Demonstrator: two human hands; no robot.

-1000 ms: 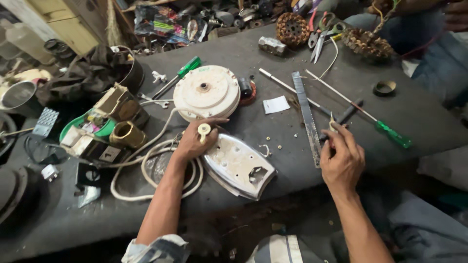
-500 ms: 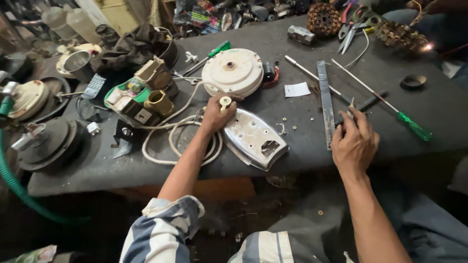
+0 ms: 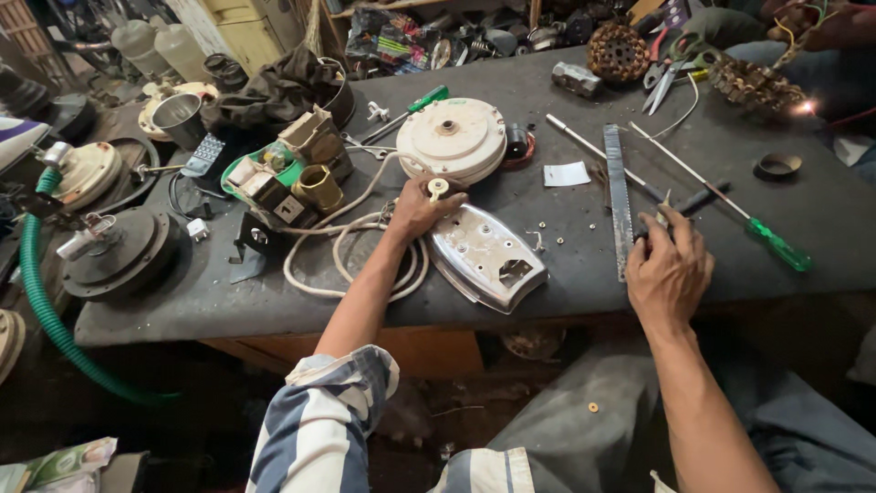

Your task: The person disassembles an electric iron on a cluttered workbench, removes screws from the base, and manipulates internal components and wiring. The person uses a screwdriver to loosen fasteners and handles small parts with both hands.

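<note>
The iron soleplate [image 3: 486, 257], a shiny metal plate with a pointed end, lies flat near the front edge of the tabletop [image 3: 584, 283], about in the middle. It is the largest thing under the hands. The left hand [image 3: 422, 208] rests on its far end, and the grip of this hand is closed on a small cream knob [image 3: 438, 188] that stands up between the fingers. Just behind the knob lies a round cream housing [image 3: 451, 139], almost touching the hand. A white cord [image 3: 342, 260] makes loops on the tabletop left of the soleplate and passes under the left wrist.

The right hand [image 3: 669, 271] is at the front edge, well apart from the soleplate, to the right. Its grip is closed on a thin dark tool [image 3: 701, 198], of which the dark end sticks out beyond the fingers; I cannot tell what kind of tool it is. Just beside this hand, on its left, lies a long flat metal file [image 3: 618, 187], pointing toward the back edge. On the other side lies a screwdriver with a green handle [image 3: 777, 246], with its long shaft going toward the back edge. Between the file and the round housing is a small white paper [image 3: 567, 173]. A few small screws [image 3: 547, 239] lie on the tabletop between the soleplate and the file.
</note>
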